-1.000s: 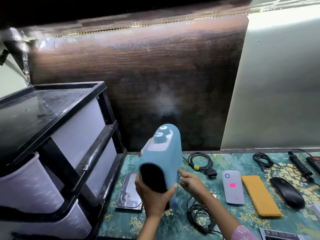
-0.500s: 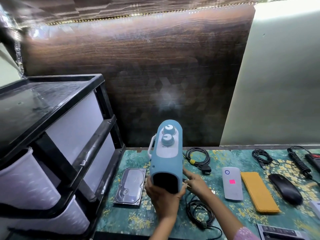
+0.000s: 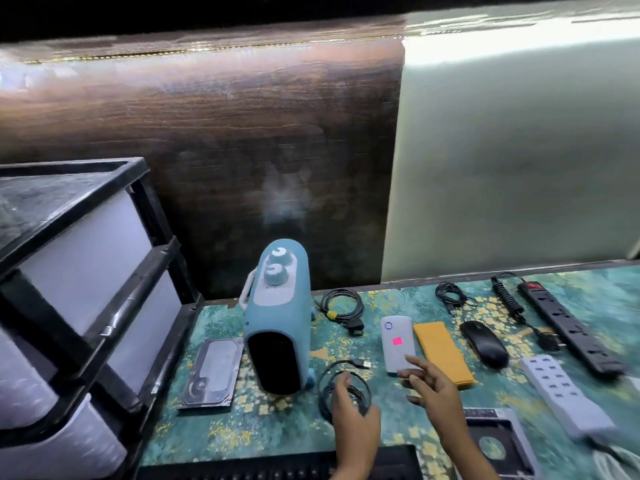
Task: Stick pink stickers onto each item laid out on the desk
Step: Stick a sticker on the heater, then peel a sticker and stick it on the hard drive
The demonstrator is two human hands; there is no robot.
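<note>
A blue heater point(image 3: 280, 317) with two round knobs stands upright on the green patterned desk point(image 3: 270, 424), and neither hand touches it. My left hand point(image 3: 353, 417) hovers with fingers apart over a coiled black USB cable point(image 3: 341, 379). To the right, my right hand point(image 3: 429, 389) is open, its fingertips near the lower end of a white power bank point(image 3: 397, 337). That power bank bears a pink sticker point(image 3: 397, 340). No sticker is visible in either hand.
A hard drive point(image 3: 211, 374) lies left of the heater, beside a black-framed drawer unit point(image 3: 79, 282). Further right lie a yellow cloth point(image 3: 441, 351), black mouse point(image 3: 485, 342), black power strip point(image 3: 568, 323), white power strip point(image 3: 564, 393), two more coiled cables and a drive caddy point(image 3: 498, 441).
Both hands let go of the blue heater, which now stands on the desk. My hands moved right and down, towards the USB cable and the power bank.
</note>
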